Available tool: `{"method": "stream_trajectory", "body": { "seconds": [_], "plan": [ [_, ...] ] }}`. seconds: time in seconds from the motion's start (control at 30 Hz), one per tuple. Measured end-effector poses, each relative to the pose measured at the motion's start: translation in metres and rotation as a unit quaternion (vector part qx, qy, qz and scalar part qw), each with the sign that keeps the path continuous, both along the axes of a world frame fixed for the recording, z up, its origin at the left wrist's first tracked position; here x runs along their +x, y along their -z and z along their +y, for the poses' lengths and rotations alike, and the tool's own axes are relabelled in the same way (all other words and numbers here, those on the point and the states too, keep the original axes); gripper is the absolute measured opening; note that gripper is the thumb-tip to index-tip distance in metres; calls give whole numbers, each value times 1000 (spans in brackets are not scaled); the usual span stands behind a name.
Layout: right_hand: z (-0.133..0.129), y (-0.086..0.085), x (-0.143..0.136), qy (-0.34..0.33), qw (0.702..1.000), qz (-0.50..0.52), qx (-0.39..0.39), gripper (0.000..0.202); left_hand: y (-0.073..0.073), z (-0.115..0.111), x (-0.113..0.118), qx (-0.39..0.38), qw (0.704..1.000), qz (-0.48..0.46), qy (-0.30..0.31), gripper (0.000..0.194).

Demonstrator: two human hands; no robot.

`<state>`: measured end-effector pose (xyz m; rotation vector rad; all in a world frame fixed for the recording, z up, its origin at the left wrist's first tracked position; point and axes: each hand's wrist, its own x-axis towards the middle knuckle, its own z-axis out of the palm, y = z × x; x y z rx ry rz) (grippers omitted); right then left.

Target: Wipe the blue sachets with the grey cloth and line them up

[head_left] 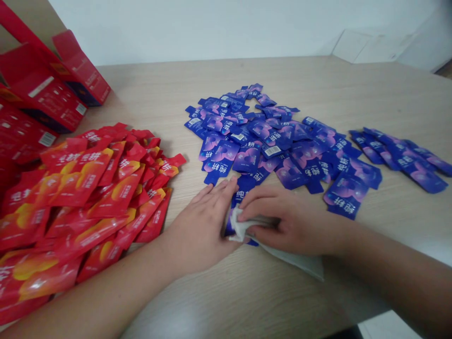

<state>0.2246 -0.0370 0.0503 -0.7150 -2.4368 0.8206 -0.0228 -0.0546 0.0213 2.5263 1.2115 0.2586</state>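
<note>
My right hand [282,216] is closed around a crumpled white tissue [289,259], one end pressed onto a small blue-purple carton [230,225] and a loose part trailing below the palm. Flat beside that carton lies my left hand [205,226], fingers stretched forward and its thumb side against the carton's left edge. Both hands partly cover the carton. Just beyond my fingertips spreads a heap of similar flat blue-purple cartons [247,157], some showing barcodes.
A pile of shiny red-orange sachets [116,193] covers the left side of the table [148,89]. Behind it stand open red boxes [58,101]. A separate group of blue cartons [406,155] lies at the right. A white wall [219,33] borders the table's back.
</note>
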Motion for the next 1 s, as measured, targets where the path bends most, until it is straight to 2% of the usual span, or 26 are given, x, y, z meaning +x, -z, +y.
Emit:
{"method": "stream_trajectory", "body": {
  "seconds": [0.1,0.27,0.47,0.6,0.67,0.73,0.87,0.93,1.0],
  "plan": [
    [-8,0,-5,-13,997,-57,-41,18,-5,3,1,-16,1000,-8,3,110],
    [3,13,-1,69,995,-63,27,19,-10,4,3,-29,999,-7,-15,118],
    [27,25,12,146,982,-95,71,19,-8,2,2,-39,999,13,-23,114],
    [25,26,14,180,977,-56,97,17,-6,2,2,-32,999,18,-19,116],
    [17,21,12,175,980,-4,92,20,-6,2,2,-29,999,16,-17,117],
    [5,13,8,143,988,30,54,23,-5,3,1,-27,999,13,-16,118],
    [-13,2,0,54,996,-18,-64,22,-6,3,1,-25,1000,0,-7,115],
    [-15,2,-2,45,995,-39,-85,22,-6,3,1,-25,1000,-3,-6,114],
    [-13,5,-2,58,995,-46,-68,20,-7,4,1,-28,1000,-2,-8,114]
  ]
}}
